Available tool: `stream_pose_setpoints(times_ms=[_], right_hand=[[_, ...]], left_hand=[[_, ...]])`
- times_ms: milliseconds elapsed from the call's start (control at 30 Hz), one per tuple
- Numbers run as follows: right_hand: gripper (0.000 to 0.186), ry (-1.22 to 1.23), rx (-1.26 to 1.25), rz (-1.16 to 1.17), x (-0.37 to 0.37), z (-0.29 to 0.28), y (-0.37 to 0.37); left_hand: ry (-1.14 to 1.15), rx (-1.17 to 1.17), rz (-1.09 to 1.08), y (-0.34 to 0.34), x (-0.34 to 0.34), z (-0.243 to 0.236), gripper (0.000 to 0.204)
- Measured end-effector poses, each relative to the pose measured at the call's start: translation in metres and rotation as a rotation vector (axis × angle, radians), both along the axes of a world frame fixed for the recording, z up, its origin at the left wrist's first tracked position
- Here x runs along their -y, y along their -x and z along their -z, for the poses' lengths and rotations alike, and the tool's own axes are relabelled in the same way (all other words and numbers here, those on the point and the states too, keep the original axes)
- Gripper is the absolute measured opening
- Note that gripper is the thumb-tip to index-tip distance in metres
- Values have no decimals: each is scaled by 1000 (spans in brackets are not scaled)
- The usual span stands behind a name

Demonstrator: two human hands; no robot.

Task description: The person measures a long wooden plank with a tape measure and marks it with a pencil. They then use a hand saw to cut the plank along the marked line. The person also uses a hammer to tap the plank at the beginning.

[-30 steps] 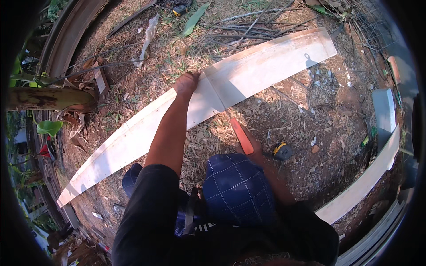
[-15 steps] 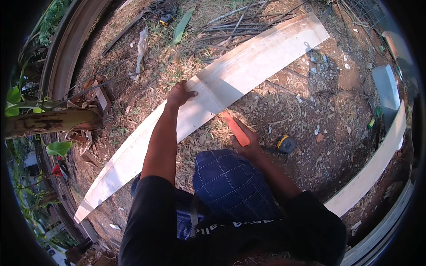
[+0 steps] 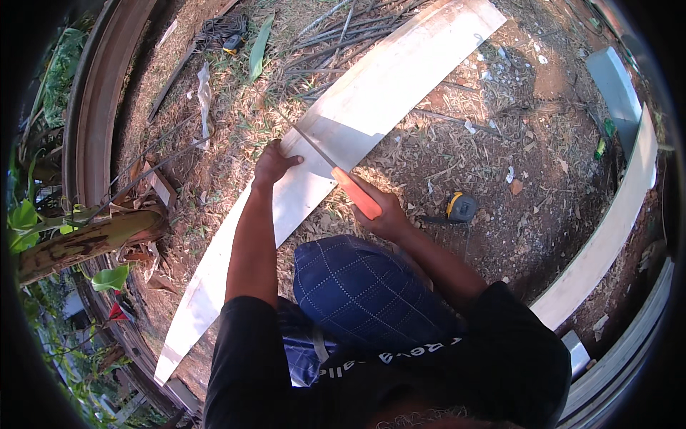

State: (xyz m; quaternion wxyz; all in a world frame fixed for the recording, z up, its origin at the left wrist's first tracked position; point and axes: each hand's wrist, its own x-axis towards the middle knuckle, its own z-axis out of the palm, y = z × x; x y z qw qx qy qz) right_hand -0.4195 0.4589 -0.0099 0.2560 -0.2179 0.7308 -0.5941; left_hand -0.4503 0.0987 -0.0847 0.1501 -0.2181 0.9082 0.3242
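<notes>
A long pale wooden board slants from the upper right to the lower left in front of me. My left hand is closed on its far edge, thumb on the top face. Held by its orange handle, a handsaw is in my right hand, fingers wrapped round the grip. Its thin blade runs across the board just to the right of my left hand. How deep the teeth sit in the wood I cannot tell. My knee in blue checked cloth is close to the board's near edge.
A tape measure lies right of my right hand; another lies far left by coiled wire. Metal rods lie beyond the board. A curved board and a pale blue block stand at the right, a plant trunk at the left.
My right hand has pushed the saw forward and left, so its blade now spans the board. My left hand keeps its hold on the board. The whole view has shifted slightly.
</notes>
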Motion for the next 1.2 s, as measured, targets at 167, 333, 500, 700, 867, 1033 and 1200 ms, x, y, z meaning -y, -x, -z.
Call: stream_pose_setpoints(times_ms=[167,333,500,700,867,1033,1200], right_hand=[[75,-229,-182,-102,-121,14,-77],[70,29,67,35,-37,4,-20],[67,79,-12,58,14,1,3],[74,-371,-451,-96,-146,7,-102],[70,56,59,106,-43,22,-10],[62,60,-38,24,51,6,23],[53,220,-165,117,65,47,15]], left_hand=[[82,22,-52,-6,-7,6,100],[119,83,-38,-2,-9,4,99],[211,72,15,-5,-1,6,98],[202,33,-48,-15,-19,-3,79],[142,26,-27,12,-46,3,81],[120,101,-126,-9,-10,6,102],[344,63,-58,-4,-22,-28,87]])
